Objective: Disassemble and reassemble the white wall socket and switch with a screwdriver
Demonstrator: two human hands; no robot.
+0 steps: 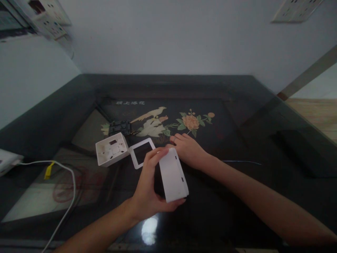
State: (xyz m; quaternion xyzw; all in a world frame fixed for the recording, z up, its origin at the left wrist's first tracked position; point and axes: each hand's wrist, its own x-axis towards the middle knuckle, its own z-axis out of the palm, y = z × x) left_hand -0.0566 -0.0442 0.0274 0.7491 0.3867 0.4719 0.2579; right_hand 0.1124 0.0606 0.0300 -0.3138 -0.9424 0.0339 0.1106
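Observation:
My left hand (151, 184) grips a white plastic box (172, 175), fingers on its upper edge and thumb below. The box is tilted, with small dark slots along one side. Just behind its upper edge, my right hand (188, 149) is closed with bent fingers and wears a ring. A short thin light rod (189, 132) shows by its knuckles; whether the hand holds it I cannot tell. Left of the hands lies a white square frame (134, 158). Touching or nearly touching it is an open white wall mounting box (112, 150).
Behind the mounting box sits a black plastic part (119, 127). A white cable (73, 179) with a yellow tag (49, 170) runs along the left from a white device (7, 161). The dark glossy table (237, 218) meets a wall with sockets (297, 10).

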